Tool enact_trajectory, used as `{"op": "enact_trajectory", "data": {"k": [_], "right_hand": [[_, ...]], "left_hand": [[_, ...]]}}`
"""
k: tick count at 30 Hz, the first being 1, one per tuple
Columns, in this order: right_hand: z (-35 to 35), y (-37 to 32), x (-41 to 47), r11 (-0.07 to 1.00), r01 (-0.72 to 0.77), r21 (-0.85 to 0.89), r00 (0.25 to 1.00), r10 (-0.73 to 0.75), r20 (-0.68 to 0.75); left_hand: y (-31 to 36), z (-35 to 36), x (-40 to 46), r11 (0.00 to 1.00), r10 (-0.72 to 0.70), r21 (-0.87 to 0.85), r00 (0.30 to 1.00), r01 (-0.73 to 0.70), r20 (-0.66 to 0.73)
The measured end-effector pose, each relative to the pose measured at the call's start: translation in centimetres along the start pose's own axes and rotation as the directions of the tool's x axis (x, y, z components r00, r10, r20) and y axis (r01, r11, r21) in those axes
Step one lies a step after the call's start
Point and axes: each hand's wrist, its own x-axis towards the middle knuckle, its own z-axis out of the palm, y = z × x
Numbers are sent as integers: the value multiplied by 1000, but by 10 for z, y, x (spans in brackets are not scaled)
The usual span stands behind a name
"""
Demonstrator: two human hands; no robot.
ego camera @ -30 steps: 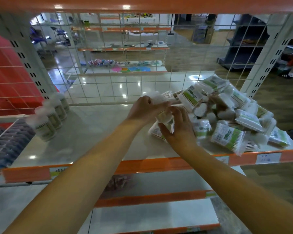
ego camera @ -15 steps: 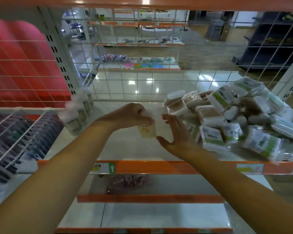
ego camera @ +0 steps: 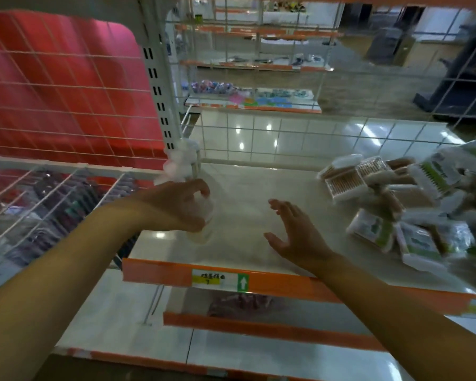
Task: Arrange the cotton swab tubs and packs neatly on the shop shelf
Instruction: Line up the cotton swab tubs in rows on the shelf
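Observation:
My left hand (ego camera: 180,206) grips a small clear cotton swab tub (ego camera: 205,215) from above, low over the left part of the white shelf (ego camera: 245,188). The tub is blurred by motion. Just behind my hand, a row of similar tubs (ego camera: 180,163) stands by the shelf's left upright. My right hand (ego camera: 291,232) hovers open over the middle of the shelf, holding nothing. A loose pile of cotton swab packs and boxes (ego camera: 396,204) lies on the right side of the shelf.
A white wire grid (ego camera: 286,133) backs the shelf. An orange price rail (ego camera: 286,284) runs along its front edge, with lower shelves beneath. Left of the upright (ego camera: 160,92) is a neighbouring bay with wire dividers (ego camera: 52,204) and dark goods.
My left hand has carried the tub from the pile leftward to the row of tubs. My right hand has let go and opened. The view has swung left.

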Motion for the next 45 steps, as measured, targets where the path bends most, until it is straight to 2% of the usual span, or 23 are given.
{"op": "enact_trajectory", "data": {"k": [8, 13, 27, 35, 45], "right_hand": [[25, -29, 20, 1000, -5, 9, 1000, 4, 26], [32, -39, 24, 1000, -20, 13, 999, 19, 27], [38, -48, 26, 997, -70, 9, 997, 70, -14], [39, -51, 26, 995, -95, 7, 995, 95, 17], [39, -48, 25, 991, -129, 22, 991, 130, -25]], "left_hand": [[-46, -1, -16, 997, -2, 77, 999, -2, 54], [-58, -3, -22, 998, 10, 58, 998, -14, 62], [-69, 2, -23, 989, 79, 130, 992, -66, -94], [-68, 4, -25, 986, 104, 146, 976, -77, -191], [-71, 7, -21, 982, 88, 186, 956, -37, -280]]}}
